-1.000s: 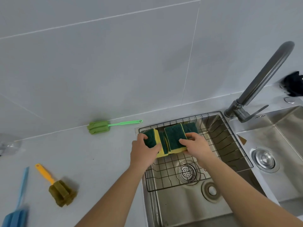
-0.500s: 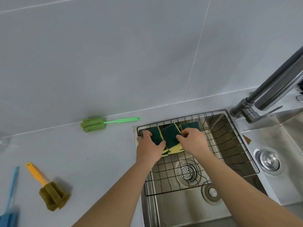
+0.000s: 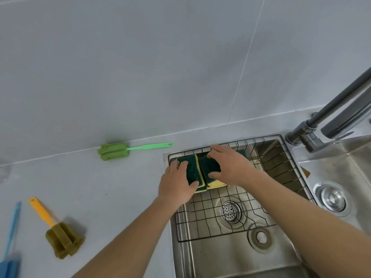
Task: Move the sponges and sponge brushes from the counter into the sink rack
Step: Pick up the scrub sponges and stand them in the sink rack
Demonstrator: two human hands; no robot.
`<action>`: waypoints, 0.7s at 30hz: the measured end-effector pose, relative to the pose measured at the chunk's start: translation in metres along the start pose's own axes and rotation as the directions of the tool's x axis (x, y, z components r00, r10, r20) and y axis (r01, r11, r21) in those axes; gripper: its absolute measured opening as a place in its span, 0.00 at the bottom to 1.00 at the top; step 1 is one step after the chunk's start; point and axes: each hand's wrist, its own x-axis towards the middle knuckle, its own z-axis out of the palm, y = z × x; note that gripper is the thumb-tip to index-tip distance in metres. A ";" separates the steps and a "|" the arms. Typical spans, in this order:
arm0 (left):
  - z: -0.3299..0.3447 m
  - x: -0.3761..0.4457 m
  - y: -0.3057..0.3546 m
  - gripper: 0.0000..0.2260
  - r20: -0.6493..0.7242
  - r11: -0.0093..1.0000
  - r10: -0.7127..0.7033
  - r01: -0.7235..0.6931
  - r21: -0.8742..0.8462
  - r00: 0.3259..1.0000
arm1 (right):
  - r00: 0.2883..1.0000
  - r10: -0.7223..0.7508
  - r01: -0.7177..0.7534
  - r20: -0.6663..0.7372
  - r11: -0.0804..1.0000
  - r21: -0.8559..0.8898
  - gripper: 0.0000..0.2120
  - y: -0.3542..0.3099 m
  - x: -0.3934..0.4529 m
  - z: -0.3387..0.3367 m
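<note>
Green-and-yellow sponges stand on edge in the far left corner of the wire sink rack. My left hand grips the leftmost sponge. My right hand holds the sponge beside it, and a further sponge peeks out behind that hand. On the counter lie a green sponge brush by the wall, an orange-handled brush with an olive head at the left front, and a blue brush at the left edge.
The rack sits in a steel sink with a drain strainer under it. A grey faucet rises at the right, beside a second basin with its own drain. A tiled wall backs the counter.
Both hands have pushed the sponges toward the rack's far left corner and set them closer together. My right hand now reaches over the top of its sponge. The view has tilted slightly.
</note>
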 end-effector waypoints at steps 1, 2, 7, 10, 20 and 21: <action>0.000 0.002 -0.003 0.33 0.023 0.999 0.041 -0.041 0.013 0.999 | 0.995 -0.033 0.038 0.099 0.998 -0.045 0.27 0.000 0.004 -0.005; -0.001 0.003 -0.006 0.35 0.045 0.996 0.085 -0.087 0.034 0.995 | 0.981 -0.046 0.067 0.190 0.992 -0.107 0.32 -0.001 0.008 -0.008; -0.005 0.019 -0.014 0.43 0.144 0.956 0.238 -0.258 0.138 0.960 | 0.920 -0.036 0.172 0.391 0.932 -0.318 0.43 -0.003 0.026 -0.016; -0.009 0.031 -0.014 0.43 0.181 0.941 0.277 -0.304 0.148 0.944 | 0.906 -0.026 0.167 0.423 0.939 -0.300 0.43 -0.004 0.033 -0.020; -0.009 0.033 -0.020 0.39 0.147 0.902 0.368 -0.391 0.183 0.918 | 0.958 -0.088 0.135 0.273 0.978 -0.158 0.39 0.011 0.027 -0.017; -0.010 0.033 -0.021 0.39 0.152 0.906 0.365 -0.388 0.170 0.918 | 0.963 -0.087 0.129 0.254 0.980 -0.153 0.40 0.012 0.026 -0.015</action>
